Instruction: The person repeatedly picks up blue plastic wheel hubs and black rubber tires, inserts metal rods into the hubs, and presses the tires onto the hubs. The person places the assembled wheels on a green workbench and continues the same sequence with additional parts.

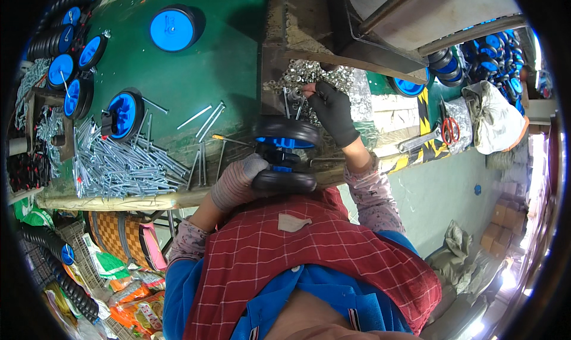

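Close to my body, at the bench's front edge, a caster-like assembly of black wheels with blue hubs stands on edge. My left hand, in a grey striped glove, is closed against its left side; the fingertips are partly hidden. My right hand, in a dark glove with bare fingertips, reaches into a heap of small shiny metal nuts. Its fingers are pinched together, and what lies between them is too small to make out. Two bolts project just beyond the wheels, beside the right fingertips.
Long bolts lie heaped on the green bench at left. Blue-hubbed wheels stand around behind them. A heavy metal frame overhangs the nuts. Red-handled scissors and a white sack are at right.
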### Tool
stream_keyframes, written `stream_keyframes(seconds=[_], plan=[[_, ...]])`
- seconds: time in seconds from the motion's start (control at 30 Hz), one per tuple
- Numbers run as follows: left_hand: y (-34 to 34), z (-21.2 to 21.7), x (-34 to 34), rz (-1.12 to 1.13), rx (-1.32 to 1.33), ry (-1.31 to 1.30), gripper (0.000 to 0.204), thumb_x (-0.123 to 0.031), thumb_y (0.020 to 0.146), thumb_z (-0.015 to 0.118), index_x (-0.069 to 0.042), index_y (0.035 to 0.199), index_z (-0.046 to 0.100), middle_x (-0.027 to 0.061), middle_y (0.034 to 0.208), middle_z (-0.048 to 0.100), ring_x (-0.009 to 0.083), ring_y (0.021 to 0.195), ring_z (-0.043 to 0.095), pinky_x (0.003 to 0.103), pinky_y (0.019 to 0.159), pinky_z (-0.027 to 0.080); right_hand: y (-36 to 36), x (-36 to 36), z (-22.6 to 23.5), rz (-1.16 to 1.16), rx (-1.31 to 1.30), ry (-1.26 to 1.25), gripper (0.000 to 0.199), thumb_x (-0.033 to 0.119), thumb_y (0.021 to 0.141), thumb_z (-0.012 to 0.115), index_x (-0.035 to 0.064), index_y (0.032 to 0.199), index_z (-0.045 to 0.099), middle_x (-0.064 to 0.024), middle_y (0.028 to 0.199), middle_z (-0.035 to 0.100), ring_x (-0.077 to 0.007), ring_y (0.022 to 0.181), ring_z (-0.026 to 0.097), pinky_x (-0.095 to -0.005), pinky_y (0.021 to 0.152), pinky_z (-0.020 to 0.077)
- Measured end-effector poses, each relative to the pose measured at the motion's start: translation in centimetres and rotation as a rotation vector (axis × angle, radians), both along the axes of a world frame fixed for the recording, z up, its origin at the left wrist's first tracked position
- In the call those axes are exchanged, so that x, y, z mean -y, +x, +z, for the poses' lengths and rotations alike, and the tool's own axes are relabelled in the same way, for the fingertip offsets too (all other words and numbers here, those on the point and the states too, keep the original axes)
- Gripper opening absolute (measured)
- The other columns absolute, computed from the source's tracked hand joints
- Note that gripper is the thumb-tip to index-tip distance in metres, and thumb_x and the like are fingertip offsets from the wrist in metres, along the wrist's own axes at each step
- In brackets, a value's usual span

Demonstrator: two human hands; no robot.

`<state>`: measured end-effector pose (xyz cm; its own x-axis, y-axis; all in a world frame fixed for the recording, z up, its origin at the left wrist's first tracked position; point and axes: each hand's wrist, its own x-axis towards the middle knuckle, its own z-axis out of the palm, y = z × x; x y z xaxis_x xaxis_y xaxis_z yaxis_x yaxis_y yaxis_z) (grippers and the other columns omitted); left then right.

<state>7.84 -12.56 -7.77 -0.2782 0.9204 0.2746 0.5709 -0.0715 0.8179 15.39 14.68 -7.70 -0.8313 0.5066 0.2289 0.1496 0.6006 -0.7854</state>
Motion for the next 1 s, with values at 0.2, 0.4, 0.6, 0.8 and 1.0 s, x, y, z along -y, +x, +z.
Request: stream_keyframes(seconds=[0.2,0.4,0.6,0.8,1.0], plan=[[-0.2,0.5,-0.4,-0.052,-0.034,0.009,0.054,-0.026,0.064,0.091,-0.009,0.103,0.058,0.0127,0.086,0.064,0.0324,0.079,0.067,0.041,0.072,0.054,0.7,0.2,0.3,0.053,-0.012,-0.1,0.015,0.013,0.094,0.065,0.0016,0.103,0.071,-0.0124,0.093,0.072,-0.0173,0.087,0.07,-0.0292,0.076,0.0521],[-1.1,4.1,-1.9,0.214,0.327,-0.248,0.067,-0.026,0.067,0.092,-0.002,0.117,0.054,0.012,0.109,0.066,0.0203,0.101,0.064,0.036,0.088,0.053,3.8,-0.1,1.0,0.151,0.057,-0.183,0.04,0.032,0.1,0.056,-0.0019,0.121,0.06,-0.0198,0.097,0.07,-0.0298,0.09,0.069,-0.0368,0.079,0.0523],[-6.4,7.2,-11.4,0.217,0.646,-0.047,0.057,-0.026,0.088,0.073,0.006,0.128,0.05,0.0149,0.115,0.065,0.0186,0.105,0.061,0.032,0.095,0.048,1.2,-1.2,-5.2,-0.05,-0.291,-0.551,0.035,0.014,0.098,0.052,-0.002,0.13,0.054,-0.0166,0.122,0.065,-0.0231,0.111,0.061,-0.0345,0.093,0.0494],[-8.6,6.2,-13.4,0.209,0.689,-0.093,0.061,-0.034,0.09,0.069,0.006,0.131,0.05,0.0162,0.118,0.064,0.0194,0.106,0.06,0.031,0.096,0.046,0.2,-1.1,-4.8,-0.096,-0.268,-0.979,0.033,0.014,0.099,0.053,-0.0002,0.129,0.056,-0.0092,0.121,0.065,-0.0153,0.105,0.061,-0.0304,0.089,0.0509],[-7.4,7.9,-13.1,0.355,0.649,-0.228,0.054,-0.036,0.094,0.066,0.001,0.131,0.055,0.0116,0.12,0.064,0.0158,0.112,0.058,0.031,0.093,0.047,0.1,-1.6,-6.2,-0.07,-0.276,-0.886,0.035,0.016,0.099,0.054,-0.0001,0.13,0.055,-0.0096,0.122,0.064,-0.0154,0.107,0.061,-0.031,0.089,0.051]])
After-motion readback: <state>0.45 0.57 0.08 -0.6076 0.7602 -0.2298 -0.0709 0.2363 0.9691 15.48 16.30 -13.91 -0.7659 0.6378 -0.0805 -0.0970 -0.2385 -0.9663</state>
